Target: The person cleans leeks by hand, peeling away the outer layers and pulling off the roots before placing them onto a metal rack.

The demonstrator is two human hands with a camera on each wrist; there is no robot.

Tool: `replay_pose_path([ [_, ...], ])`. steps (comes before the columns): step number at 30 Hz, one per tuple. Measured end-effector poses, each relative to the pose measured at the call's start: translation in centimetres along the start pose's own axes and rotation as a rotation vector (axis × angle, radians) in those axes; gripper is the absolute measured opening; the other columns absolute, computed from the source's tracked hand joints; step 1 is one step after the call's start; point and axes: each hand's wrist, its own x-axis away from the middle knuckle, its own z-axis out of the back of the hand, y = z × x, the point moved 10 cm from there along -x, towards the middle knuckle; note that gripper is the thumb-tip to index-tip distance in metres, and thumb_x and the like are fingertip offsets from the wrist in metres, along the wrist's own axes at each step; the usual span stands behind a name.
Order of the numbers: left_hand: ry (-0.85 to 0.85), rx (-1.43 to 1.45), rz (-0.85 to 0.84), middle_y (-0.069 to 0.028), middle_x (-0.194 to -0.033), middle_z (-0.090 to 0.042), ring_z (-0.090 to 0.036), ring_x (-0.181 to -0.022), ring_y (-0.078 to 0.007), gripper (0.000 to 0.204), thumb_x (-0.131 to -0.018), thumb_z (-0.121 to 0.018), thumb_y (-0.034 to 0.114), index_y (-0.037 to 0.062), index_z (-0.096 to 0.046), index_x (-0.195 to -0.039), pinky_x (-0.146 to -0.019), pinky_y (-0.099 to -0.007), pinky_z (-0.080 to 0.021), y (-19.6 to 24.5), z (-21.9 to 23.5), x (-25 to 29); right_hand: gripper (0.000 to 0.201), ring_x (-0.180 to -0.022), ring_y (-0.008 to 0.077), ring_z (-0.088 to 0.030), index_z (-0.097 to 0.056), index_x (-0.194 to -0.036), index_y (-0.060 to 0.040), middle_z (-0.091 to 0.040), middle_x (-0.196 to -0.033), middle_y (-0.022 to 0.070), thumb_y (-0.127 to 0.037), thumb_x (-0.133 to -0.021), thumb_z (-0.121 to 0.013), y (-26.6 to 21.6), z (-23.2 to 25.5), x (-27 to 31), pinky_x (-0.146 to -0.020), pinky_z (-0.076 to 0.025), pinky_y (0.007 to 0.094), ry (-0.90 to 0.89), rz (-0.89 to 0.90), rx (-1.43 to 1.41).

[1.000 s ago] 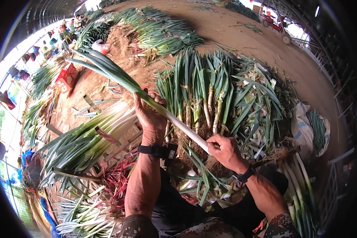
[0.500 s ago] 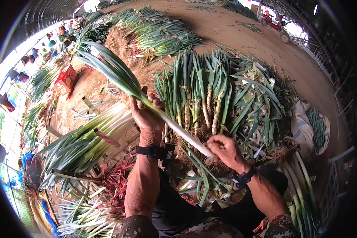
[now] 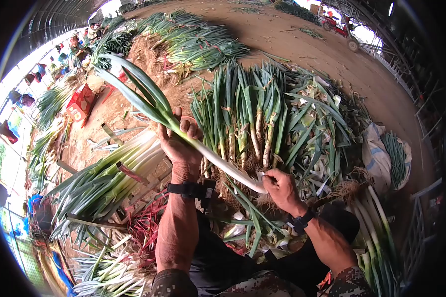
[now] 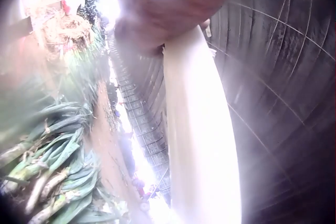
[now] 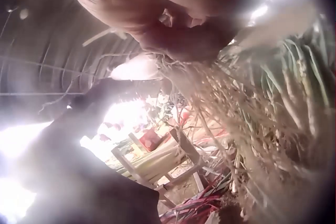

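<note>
Item: one long onion with a white cylindrical stalk and green leaves [image 3: 217, 159], held aslant in the air before me, leaves up to the left, root end down to the right. Left hand [image 3: 181, 150]: palm up, fingers partly closed round the stalk just below the leaves. Right hand [image 3: 283, 192]: fingers curled tight, pinching at the root end; whether on skin or root, I cannot tell. Step in hand, as I judge it: cleaning the white end. Next move, likewise judged: a steady left hold and a careful right pull, lest the stalk snap. Adjacent, my left: white-and-green onions [image 3: 96, 188] lying in a brown wooden slatted rack [image 3: 95, 222].
</note>
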Motion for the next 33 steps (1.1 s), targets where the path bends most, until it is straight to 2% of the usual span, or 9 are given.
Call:
replay_pose_path([
  [4,-0.075,-0.001,0.019,0.0017,-0.066,-0.046,-0.04,-0.051,-0.0124,0.06,-0.098,-0.043,0.056,0.0042,-0.06,-0.121,-0.048,-0.0275,-0.03,-0.3,-1.6,0.3,0.02,-0.064,0.0152,-0.067,-0.067,-0.098,0.001,-0.067,-0.069,0.0102,-0.017,-0.096,-0.058,4.5,0.2,0.9,-0.055,-0.05,0.0304,-0.04,-0.46,-0.206],
  [5,-0.156,0.026,0.025,0.0018,-0.066,-0.045,-0.038,-0.049,-0.0116,0.06,-0.099,-0.042,0.055,0.0038,-0.059,-0.124,-0.048,-0.0276,-0.031,-0.2,-2.6,0.5,0.023,-0.063,0.0145,-0.066,-0.067,-0.097,0.0019,-0.066,-0.071,0.0067,-0.019,-0.097,-0.055,9.8,1.6,1.2,-0.049,-0.049,0.0275,0.07,-0.395,-0.051],
  [6,-0.233,0.051,0.024,0.0019,-0.066,-0.044,-0.037,-0.048,-0.0108,0.06,-0.1,-0.042,0.054,0.0033,-0.058,-0.126,-0.048,-0.0278,-0.032,0.3,-3.2,0.6,0.022,-0.065,0.0166,-0.066,-0.064,-0.103,0.002,-0.068,-0.082,0.0099,-0.017,-0.096,-0.057,13.3,1.7,2.9,-0.053,-0.053,0.0292,0.107,-0.596,-0.363],
  [9,-0.297,0.055,0.038,0.001,-0.066,-0.043,-0.037,-0.047,-0.0109,0.06,-0.101,-0.04,0.052,0.0024,-0.056,-0.132,-0.048,-0.0268,-0.033,1.5,-3.9,0.9,0.042,-0.084,0.0167,-0.068,-0.049,-0.133,-0.0007,-0.064,-0.101,0.0128,-0.008,-0.094,-0.063,15.1,3.4,3.8,-0.072,-0.056,0.0322,-0.046,-0.264,0.048],
  [11,-0.276,0.006,0.027,0.0006,-0.066,-0.044,-0.037,-0.048,-0.011,0.059,-0.101,-0.041,0.051,0.002,-0.056,-0.131,-0.048,-0.0263,-0.033,1.4,-3.7,0.9,0.043,-0.093,0.0156,-0.067,-0.051,-0.135,-0.0017,-0.065,-0.106,0.0122,-0.006,-0.094,-0.064,16.1,2.9,4.2,-0.081,-0.055,0.0314,-0.034,-0.249,-0.175],
  [13,-0.269,-0.04,0.01,0.0008,-0.066,-0.044,-0.037,-0.048,-0.0104,0.056,-0.102,-0.043,0.048,0.0015,-0.058,-0.128,-0.048,-0.0258,-0.032,1.1,-4.0,0.7,0.037,-0.102,0.0133,-0.064,-0.06,-0.128,-0.0031,-0.068,-0.11,0.0076,-0.006,-0.092,-0.068,8.5,3.0,2.4,-0.09,-0.052,0.0309,-0.083,-0.297,-0.139],
  [14,-0.269,0.009,0.048,-0.0022,-0.068,-0.05,-0.042,-0.05,-0.0139,0.061,-0.101,-0.041,0.054,0.0026,-0.057,-0.129,-0.049,-0.0273,-0.034,0.6,-3.8,0.5,0.03,-0.095,0.0173,-0.071,-0.068,-0.116,-0.0045,-0.074,-0.101,0.0107,-0.01,-0.087,-0.073,5.1,3.1,1.5,-0.08,-0.057,0.0313,-0.016,-0.196,-0.113],
  [18,-0.103,-0.043,0.04,-0.0017,-0.072,-0.053,-0.044,-0.055,-0.0138,0.056,-0.099,-0.047,0.052,0.0051,-0.059,-0.127,-0.054,-0.0282,-0.037,-0.5,-2.5,0.9,0.026,-0.09,0.0203,-0.072,-0.065,-0.107,-0.0036,-0.073,-0.1,0.0107,-0.011,-0.084,-0.076,-4.7,-0.6,0.5,-0.078,-0.057,0.0327,-0.131,0.18,-0.078],
  [33,0.224,-0.079,0.021,-0.0007,-0.07,-0.052,-0.049,-0.054,-0.0164,0.048,-0.096,-0.051,0.057,0.0141,-0.055,-0.118,-0.053,-0.0298,-0.039,-1.5,0.5,1.0,0.016,-0.079,0.0109,-0.067,-0.065,-0.097,0.0012,-0.072,-0.089,0.0088,0.0,-0.085,-0.075,-1.7,-2.3,1.8,-0.069,-0.055,0.0276,0.037,0.046,-0.229],
])
